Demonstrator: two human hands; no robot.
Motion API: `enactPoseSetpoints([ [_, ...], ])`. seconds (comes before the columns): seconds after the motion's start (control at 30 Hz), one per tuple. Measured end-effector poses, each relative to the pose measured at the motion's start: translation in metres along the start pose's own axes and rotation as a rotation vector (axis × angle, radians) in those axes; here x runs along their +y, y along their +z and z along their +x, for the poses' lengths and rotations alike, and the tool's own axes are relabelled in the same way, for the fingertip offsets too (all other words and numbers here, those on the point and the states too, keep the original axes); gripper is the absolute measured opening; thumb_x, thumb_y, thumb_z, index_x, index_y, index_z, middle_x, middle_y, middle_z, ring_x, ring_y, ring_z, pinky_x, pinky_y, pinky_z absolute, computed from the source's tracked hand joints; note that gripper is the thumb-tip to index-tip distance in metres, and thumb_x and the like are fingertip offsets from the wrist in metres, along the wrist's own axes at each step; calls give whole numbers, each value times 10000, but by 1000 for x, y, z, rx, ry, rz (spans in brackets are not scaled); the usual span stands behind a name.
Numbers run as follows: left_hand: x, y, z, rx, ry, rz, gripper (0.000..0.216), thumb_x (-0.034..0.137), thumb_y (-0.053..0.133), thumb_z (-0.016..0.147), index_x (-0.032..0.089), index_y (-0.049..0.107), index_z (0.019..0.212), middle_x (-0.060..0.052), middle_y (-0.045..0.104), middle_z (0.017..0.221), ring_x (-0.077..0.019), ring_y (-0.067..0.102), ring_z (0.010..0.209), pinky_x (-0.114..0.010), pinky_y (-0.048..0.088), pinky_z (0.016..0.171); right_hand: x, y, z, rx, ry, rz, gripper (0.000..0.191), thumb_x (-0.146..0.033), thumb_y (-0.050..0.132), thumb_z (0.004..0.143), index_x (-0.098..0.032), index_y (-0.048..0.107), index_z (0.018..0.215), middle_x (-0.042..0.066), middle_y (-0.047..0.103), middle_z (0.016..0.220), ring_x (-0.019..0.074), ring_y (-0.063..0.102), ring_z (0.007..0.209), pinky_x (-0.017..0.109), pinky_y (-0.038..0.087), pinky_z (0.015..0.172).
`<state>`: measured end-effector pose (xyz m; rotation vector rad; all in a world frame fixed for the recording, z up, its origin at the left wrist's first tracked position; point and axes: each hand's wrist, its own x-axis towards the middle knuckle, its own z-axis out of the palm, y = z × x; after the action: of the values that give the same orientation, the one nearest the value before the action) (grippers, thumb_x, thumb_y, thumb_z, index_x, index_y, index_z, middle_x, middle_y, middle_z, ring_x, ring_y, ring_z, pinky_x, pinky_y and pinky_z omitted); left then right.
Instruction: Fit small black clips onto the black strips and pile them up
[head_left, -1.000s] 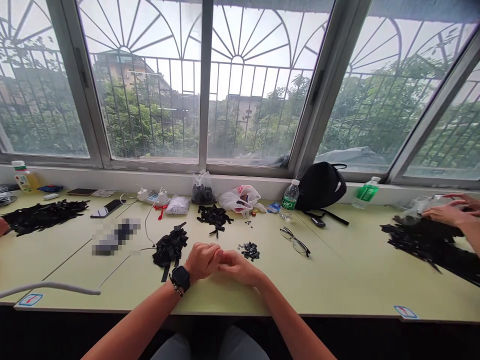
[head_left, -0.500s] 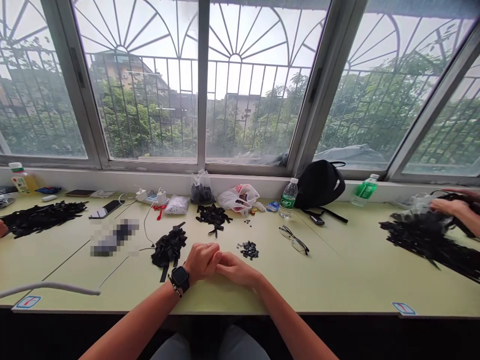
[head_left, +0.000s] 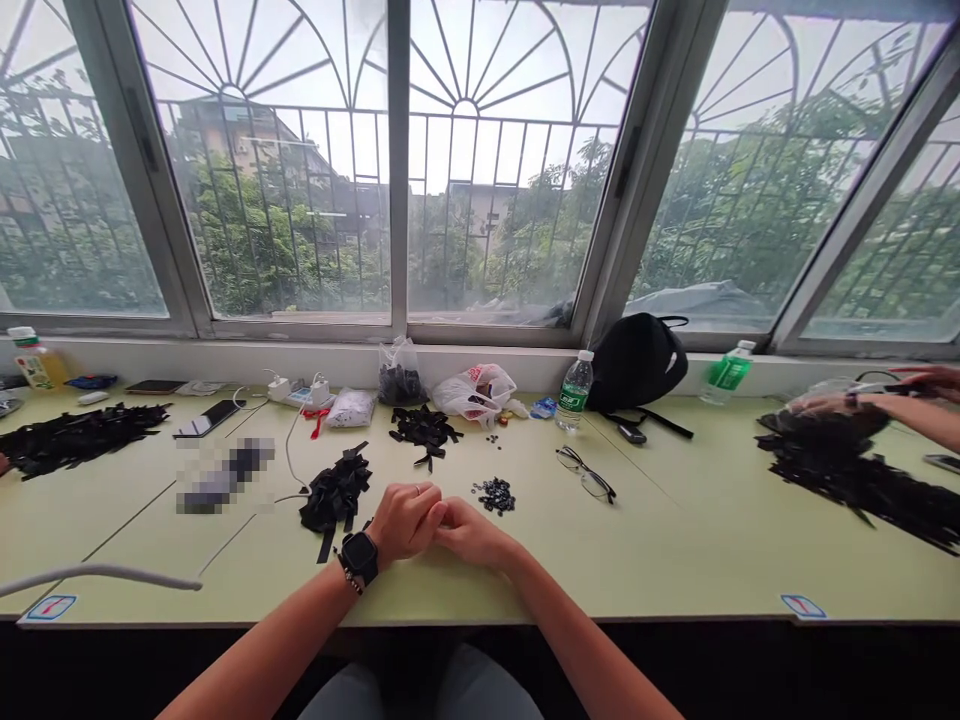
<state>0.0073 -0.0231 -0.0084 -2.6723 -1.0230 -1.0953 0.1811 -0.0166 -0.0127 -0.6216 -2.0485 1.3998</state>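
My left hand (head_left: 406,520), with a black smartwatch (head_left: 359,556) at its wrist and a ring on one finger, rests closed over the fingers of my right hand (head_left: 474,533). Both lie together near the table's front edge; the right fingers are hidden inside the left hand. Left of them is a heap of short black fabric strips (head_left: 335,492). Another heap of black strips (head_left: 424,426) lies farther back. Just behind my right hand is a small pile of black ring-like pieces (head_left: 496,496). Folded-out eyeglasses (head_left: 587,474) are to the right.
Along the back stand a clear bag of black pieces (head_left: 402,371), a white plastic bag (head_left: 475,392), a water bottle (head_left: 576,390) and a black backpack (head_left: 637,362). A phone (head_left: 208,419) and cables are left. At right, another person's hands (head_left: 874,402) work over black strips (head_left: 862,475).
My hands stay clasped in the same place. The other person's hands at the right have shifted over their black strips. The view has moved very slightly.
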Motion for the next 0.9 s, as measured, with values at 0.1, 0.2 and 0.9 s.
enactPoseSetpoints([
  [0.1,2,-2,3,42,24,-3,346,284,344,1040,225,477,726,-14,531,655,-162,467,569,-305,309,580,1,0,1,40,-10,57,289,-396,646,904,-159,637,739,-6,587,714,130,469,667,250,385,631],
  [0.2,3,-4,6,58,-26,-6,327,286,373,1056,223,485,756,-7,557,681,-154,507,587,-282,329,587,-2,-1,1,128,-18,109,227,-354,644,893,-170,646,761,2,612,736,149,532,705,258,422,670],
  [0.9,-12,5,10,60,-347,-148,367,461,479,1035,210,692,873,48,557,560,-109,478,501,-213,301,526,2,-14,3,469,79,68,211,-364,595,871,-171,678,845,28,674,728,131,527,591,263,410,595],
])
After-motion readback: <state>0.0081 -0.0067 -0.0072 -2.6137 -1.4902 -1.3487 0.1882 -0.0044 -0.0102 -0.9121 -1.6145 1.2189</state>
